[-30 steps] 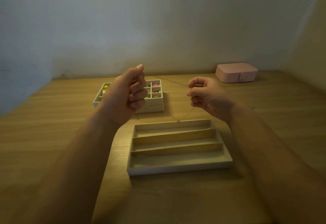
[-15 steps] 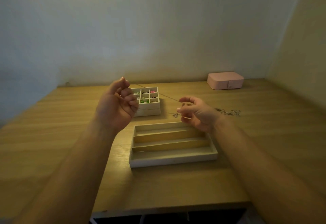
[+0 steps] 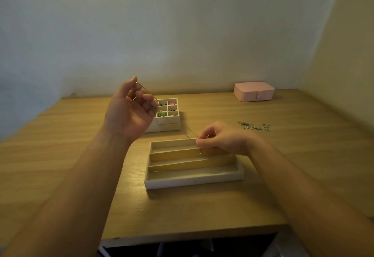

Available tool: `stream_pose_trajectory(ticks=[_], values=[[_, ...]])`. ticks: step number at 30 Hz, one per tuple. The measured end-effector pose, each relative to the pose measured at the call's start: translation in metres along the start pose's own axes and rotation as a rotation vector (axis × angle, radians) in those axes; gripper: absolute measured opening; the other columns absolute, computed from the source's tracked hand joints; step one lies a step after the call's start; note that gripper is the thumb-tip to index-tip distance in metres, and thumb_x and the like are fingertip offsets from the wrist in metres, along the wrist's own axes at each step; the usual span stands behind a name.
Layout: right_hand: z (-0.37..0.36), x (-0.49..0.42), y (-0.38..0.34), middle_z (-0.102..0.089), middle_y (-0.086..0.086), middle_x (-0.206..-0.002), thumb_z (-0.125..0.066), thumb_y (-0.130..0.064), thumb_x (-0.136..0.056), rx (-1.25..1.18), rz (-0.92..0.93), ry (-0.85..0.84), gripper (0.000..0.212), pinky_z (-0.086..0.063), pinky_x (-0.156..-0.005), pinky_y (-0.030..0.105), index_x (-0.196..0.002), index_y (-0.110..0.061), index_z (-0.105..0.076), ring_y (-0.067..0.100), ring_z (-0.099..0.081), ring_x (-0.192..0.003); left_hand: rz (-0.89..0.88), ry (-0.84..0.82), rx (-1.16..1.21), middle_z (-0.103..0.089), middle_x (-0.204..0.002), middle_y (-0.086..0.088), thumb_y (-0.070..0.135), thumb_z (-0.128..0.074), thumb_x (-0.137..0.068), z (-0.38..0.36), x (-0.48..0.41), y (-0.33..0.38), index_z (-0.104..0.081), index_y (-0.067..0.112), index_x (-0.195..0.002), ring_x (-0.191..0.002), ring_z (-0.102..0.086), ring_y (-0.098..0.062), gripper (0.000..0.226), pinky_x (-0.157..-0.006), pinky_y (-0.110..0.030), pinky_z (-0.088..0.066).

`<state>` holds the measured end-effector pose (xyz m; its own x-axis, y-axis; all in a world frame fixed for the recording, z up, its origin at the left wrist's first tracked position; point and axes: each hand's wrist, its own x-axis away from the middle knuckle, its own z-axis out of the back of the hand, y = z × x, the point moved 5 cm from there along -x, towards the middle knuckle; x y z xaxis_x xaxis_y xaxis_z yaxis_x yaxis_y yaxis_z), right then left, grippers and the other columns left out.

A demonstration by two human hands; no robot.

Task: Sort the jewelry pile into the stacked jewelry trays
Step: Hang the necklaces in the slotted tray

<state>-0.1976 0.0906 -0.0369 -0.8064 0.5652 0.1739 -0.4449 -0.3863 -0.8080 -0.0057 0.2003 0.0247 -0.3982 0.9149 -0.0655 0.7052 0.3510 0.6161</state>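
A thin chain necklace (image 3: 190, 132) is stretched taut between my two hands. My left hand (image 3: 131, 113) is raised and pinches one end near its fingertips. My right hand (image 3: 220, 140) pinches the other end low over the far slot of the long-slot tray (image 3: 194, 180), which lies in front of me with three lengthwise slots. Behind my left hand stand the stacked grid trays (image 3: 168, 124), with small coloured pieces in the top tray's cells. A small jewelry pile (image 3: 256, 126) lies on the table to the right.
A shut pink jewelry box (image 3: 254, 91) sits at the back right by the wall. The wooden table (image 3: 202, 210) ends at a near edge just below the long-slot tray. Walls close in at the back and right.
My right hand has dropped down to the far slot of the long-slot tray with its end of the chain. My left hand stays raised, so the chain now slopes down to the right.
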Motion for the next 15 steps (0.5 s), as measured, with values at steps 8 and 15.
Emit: stream_pose_trajectory(ticks=[8,15], values=[[0.000,0.002,0.012,-0.068,0.009,-0.086,-0.061,-0.012,-0.095,-0.675,0.079,-0.099,0.008,-0.060,-0.075,0.031,-0.098,-0.005,-0.063,0.020,-0.066,-0.079,-0.027,0.025,-0.019,-0.046,-0.063,0.011,0.031,-0.058,-0.095,-0.001,-0.007,0.016,-0.052,0.022,-0.072,-0.058,-0.050,-0.003,0.026,-0.064,-0.018,-0.042],[0.021,0.005,0.032,-0.070,0.006,-0.080,-0.067,-0.010,-0.090,-0.708,0.037,0.067,0.018,-0.057,-0.064,0.025,-0.106,-0.002,-0.072,0.014,-0.066,-0.070,-0.019,0.144,-0.098,-0.050,-0.062,0.010,0.030,-0.060,-0.095,0.026,-0.004,0.017,-0.057,0.020,-0.074,-0.063,-0.056,-0.006,0.024,-0.068,-0.022,-0.051]])
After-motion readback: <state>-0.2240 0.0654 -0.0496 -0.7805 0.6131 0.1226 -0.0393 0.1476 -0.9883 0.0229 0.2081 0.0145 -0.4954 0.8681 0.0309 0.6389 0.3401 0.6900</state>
